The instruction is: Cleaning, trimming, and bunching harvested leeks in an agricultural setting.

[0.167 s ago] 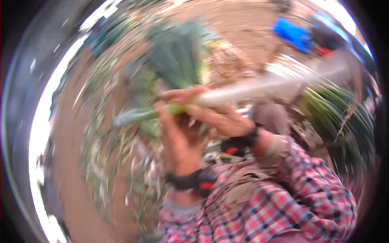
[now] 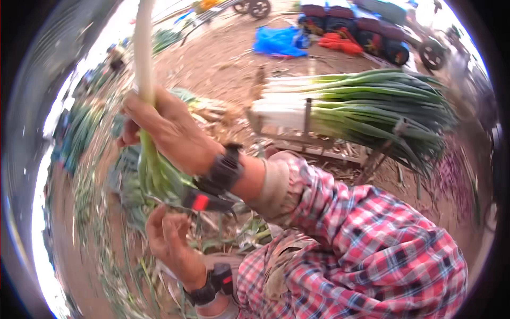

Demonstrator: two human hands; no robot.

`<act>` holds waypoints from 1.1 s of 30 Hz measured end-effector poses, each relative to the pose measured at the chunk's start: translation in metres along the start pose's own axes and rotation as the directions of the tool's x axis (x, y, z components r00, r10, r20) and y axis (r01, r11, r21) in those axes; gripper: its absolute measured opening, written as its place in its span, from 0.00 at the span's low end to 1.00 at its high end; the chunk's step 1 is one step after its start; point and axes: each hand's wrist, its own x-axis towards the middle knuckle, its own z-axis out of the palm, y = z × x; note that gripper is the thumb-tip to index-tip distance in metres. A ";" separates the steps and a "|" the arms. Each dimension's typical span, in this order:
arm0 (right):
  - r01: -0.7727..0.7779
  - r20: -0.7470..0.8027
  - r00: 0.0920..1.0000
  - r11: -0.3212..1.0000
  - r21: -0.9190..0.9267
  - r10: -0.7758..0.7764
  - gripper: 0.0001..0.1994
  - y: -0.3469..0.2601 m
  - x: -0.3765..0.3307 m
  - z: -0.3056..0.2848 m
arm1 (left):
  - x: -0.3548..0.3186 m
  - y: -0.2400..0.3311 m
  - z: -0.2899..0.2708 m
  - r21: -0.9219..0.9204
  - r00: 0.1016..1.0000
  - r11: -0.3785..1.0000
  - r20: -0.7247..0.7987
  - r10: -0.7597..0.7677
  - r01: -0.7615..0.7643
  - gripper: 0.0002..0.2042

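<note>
My right hand (image 2: 167, 125), its fingers closed round a leek (image 2: 143, 50), is raised at the left of the view. The leek's white shaft points up past the top edge, and its green leaves hang below my fist. Under those leaves is my left hand (image 2: 172, 242), fingers loosely bent and apart, with nothing visible in them. Dark bands with red marks circle both wrists. Behind the held leek lie more leek leaves (image 2: 127, 183), partly hidden by my right hand and arm.
A low wooden rack (image 2: 307, 125) at the right holds a thick stack of leeks (image 2: 372, 101), white ends to the left. Beyond it are a blue plastic sheet (image 2: 280, 41), a red bag (image 2: 341, 42) and dark bundles (image 2: 340, 22). Leaf scraps (image 2: 106, 255) litter the ground at the left.
My hands were together on the leek, which lay crosswise. Now the left hand is off it, lower down, and the right hand has lifted the leek upright. The view has swung toward the rack.
</note>
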 end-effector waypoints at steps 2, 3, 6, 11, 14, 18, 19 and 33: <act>0.169 0.036 0.986 0.964 -0.207 -0.165 0.14 -0.050 0.041 -0.011 | 0.002 -0.008 0.002 0.007 0.999 0.999 -0.004 -0.047 0.047 0.13; 0.284 0.108 0.959 0.890 -0.356 -0.263 0.12 -0.081 0.061 -0.022 | 0.004 -0.009 0.000 0.001 0.999 0.999 0.010 -0.046 0.046 0.13; 0.949 0.895 0.194 0.307 -0.067 -0.402 0.12 -0.171 0.186 -0.117 | 0.002 -0.012 0.033 -0.018 0.985 1.000 0.170 0.004 -0.001 0.11; 0.797 0.795 0.603 0.042 -0.602 -0.066 0.13 -0.187 0.167 -0.107 | 0.026 -0.051 0.052 0.065 0.933 0.997 0.357 -0.053 0.031 0.10; 0.585 0.587 0.806 -0.254 -0.771 0.076 0.15 -0.240 0.163 -0.124 | 0.041 -0.072 0.082 0.098 0.893 0.994 0.441 -0.086 0.048 0.10; 0.227 0.204 0.973 -0.591 -0.774 0.106 0.17 -0.278 0.148 -0.148 | 0.051 -0.096 0.096 0.125 0.871 0.986 0.466 -0.157 0.111 0.10; 0.207 0.159 0.978 -0.523 -0.827 0.136 0.13 -0.261 0.136 -0.176 | 0.054 -0.105 0.088 0.169 0.874 0.977 0.445 -0.196 0.133 0.10; -0.101 -0.456 0.706 -0.560 -0.822 0.542 0.13 -0.138 -0.091 -0.462 | 0.057 -0.186 0.074 0.424 0.800 0.833 0.323 -0.505 0.355 0.08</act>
